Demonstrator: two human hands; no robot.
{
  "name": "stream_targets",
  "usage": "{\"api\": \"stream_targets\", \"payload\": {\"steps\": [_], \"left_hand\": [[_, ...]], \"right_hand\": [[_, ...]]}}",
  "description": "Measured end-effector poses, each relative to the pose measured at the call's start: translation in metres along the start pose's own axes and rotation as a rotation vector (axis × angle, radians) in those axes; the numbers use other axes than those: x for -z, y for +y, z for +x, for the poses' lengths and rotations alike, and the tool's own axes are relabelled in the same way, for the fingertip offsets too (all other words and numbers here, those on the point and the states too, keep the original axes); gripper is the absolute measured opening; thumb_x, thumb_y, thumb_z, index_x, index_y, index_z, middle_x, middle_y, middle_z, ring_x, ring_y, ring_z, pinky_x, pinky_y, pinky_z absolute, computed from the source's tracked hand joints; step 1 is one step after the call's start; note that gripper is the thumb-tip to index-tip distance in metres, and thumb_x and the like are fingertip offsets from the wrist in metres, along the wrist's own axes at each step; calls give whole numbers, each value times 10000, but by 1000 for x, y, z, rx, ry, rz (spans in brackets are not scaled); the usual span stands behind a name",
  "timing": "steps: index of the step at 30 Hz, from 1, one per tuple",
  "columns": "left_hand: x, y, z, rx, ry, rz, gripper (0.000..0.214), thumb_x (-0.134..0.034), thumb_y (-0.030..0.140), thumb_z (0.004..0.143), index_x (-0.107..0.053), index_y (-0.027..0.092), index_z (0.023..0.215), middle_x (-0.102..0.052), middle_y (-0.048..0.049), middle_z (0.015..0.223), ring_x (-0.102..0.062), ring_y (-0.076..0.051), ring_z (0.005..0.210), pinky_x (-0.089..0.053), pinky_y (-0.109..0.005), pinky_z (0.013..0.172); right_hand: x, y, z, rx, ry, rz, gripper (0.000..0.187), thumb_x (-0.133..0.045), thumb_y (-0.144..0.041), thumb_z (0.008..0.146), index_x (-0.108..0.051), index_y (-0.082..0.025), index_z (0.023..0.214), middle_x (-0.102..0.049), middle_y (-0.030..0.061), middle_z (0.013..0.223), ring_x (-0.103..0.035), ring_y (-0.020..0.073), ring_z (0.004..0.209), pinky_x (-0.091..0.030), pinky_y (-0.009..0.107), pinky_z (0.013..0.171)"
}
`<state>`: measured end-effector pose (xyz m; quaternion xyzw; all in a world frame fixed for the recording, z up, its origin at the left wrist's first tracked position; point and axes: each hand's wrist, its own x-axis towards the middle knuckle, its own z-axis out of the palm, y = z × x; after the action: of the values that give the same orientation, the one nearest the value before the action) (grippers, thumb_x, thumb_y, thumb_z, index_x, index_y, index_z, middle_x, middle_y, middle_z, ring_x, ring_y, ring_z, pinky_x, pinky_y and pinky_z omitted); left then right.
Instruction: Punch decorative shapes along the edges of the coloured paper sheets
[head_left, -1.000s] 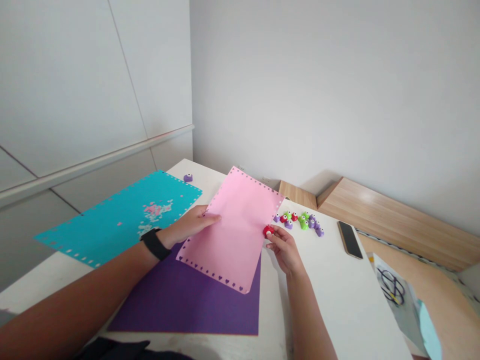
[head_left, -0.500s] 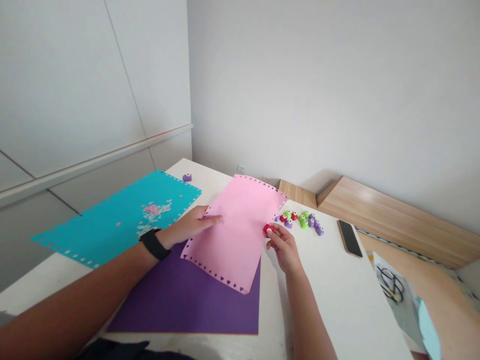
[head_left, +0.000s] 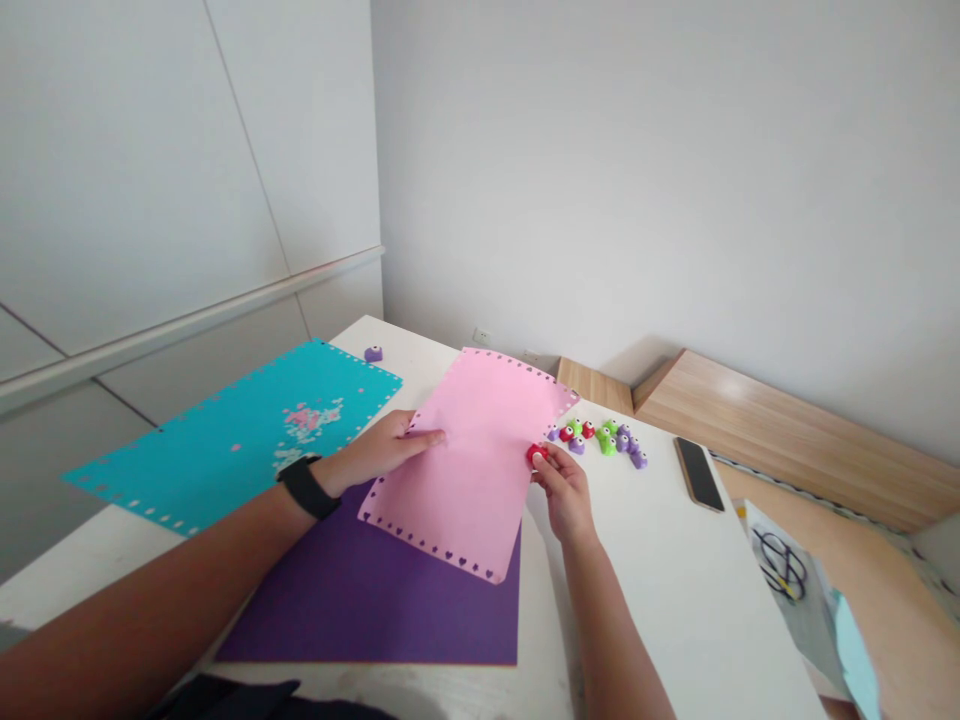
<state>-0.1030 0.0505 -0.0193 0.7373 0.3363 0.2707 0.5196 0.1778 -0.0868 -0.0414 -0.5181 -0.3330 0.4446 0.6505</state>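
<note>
Pink paper point(head_left: 469, 465) edged with punched hearts lies angled across a purple sheet point(head_left: 375, 600) on the white bench point(head_left: 675, 600). The left hand point(head_left: 379, 448) rests open and flat on its left edge, while the right hand point(head_left: 562, 490) pinches a red craft punch point(head_left: 535, 454) at its right edge. A teal sheet point(head_left: 225, 430) lies at nine o'clock, more craft punches point(head_left: 600, 437) at two, and a phone point(head_left: 698, 474) at three.
</note>
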Motion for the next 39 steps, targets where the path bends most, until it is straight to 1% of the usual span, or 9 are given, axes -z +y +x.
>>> {"api": "stream_targets", "payload": {"steps": [5, 10, 18, 24, 26, 30, 33, 36, 39], "left_hand": [[0, 1, 0, -14, 12, 13, 436, -689, 564, 819, -779, 186, 1016, -789, -75, 1052, -703, -307, 923, -512, -319, 829], [0, 1, -1, -30, 0, 39, 410, -664, 550, 856, -780, 184, 1000, -792, -76, 1029, -701, -302, 914, -510, -324, 819], [-3, 5, -1, 11, 44, -6, 420, -707, 574, 807, -781, 186, 950, -796, -60, 988, -698, -289, 883, -517, -305, 770], [-6, 3, -4, 47, -37, 7, 381, -690, 541, 830, -767, 174, 896, -767, -41, 830, -671, -238, 722, -483, -281, 643], [-6, 3, -5, 40, -48, 12, 389, -690, 545, 825, -770, 173, 908, -763, -41, 817, -668, -240, 715, -487, -287, 647], [-3, 4, -2, -24, 48, -4, 446, -697, 562, 819, -776, 177, 1031, -783, -55, 952, -693, -273, 851, -516, -307, 768], [0, 2, 0, -23, 99, 13, 467, -698, 577, 814, -774, 163, 1016, -784, -64, 979, -692, -282, 876, -517, -302, 761], [2, -2, -1, 16, 56, 16, 458, -687, 572, 822, -765, 156, 998, -782, -70, 969, -695, -290, 878, -517, -300, 732], [1, -4, -3, 62, -111, 4, 442, -697, 558, 810, -767, 157, 980, -778, -71, 953, -698, -285, 854, -518, -305, 724]], "right_hand": [[-3, 2, -2, 39, 40, -38, 277, -817, -367, 770, -745, -220, 994, -725, 33, 889, -611, 182, 779, -474, 308, 721], [-6, 1, -3, 60, 52, -52, 253, -806, -373, 779, -742, -215, 966, -710, 29, 865, -593, 179, 774, -468, 305, 725], [-8, 1, -3, 67, 75, -54, 266, -810, -382, 769, -746, -220, 970, -723, 29, 873, -602, 185, 773, -464, 311, 722], [-3, -3, -1, 78, 90, -60, 250, -811, -378, 770, -753, -224, 959, -711, 18, 849, -589, 176, 759, -459, 303, 703], [-1, -5, 0, 75, 85, -64, 239, -815, -368, 768, -759, -224, 951, -705, 14, 837, -582, 168, 749, -456, 295, 691], [-2, -7, -2, 46, 40, -70, 221, -825, -357, 759, -769, -221, 924, -711, 19, 830, -583, 168, 734, -467, 298, 685], [-4, -6, -4, 23, 9, -74, 234, -828, -363, 755, -773, -209, 922, -719, 33, 841, -591, 177, 734, -482, 314, 694], [-3, -5, -4, 18, 11, -73, 243, -824, -358, 760, -771, -204, 940, -717, 32, 834, -587, 173, 728, -474, 306, 687], [0, -5, -2, 30, 36, -69, 238, -821, -350, 765, -765, -199, 940, -706, 20, 818, -576, 161, 722, -453, 288, 674]]}}
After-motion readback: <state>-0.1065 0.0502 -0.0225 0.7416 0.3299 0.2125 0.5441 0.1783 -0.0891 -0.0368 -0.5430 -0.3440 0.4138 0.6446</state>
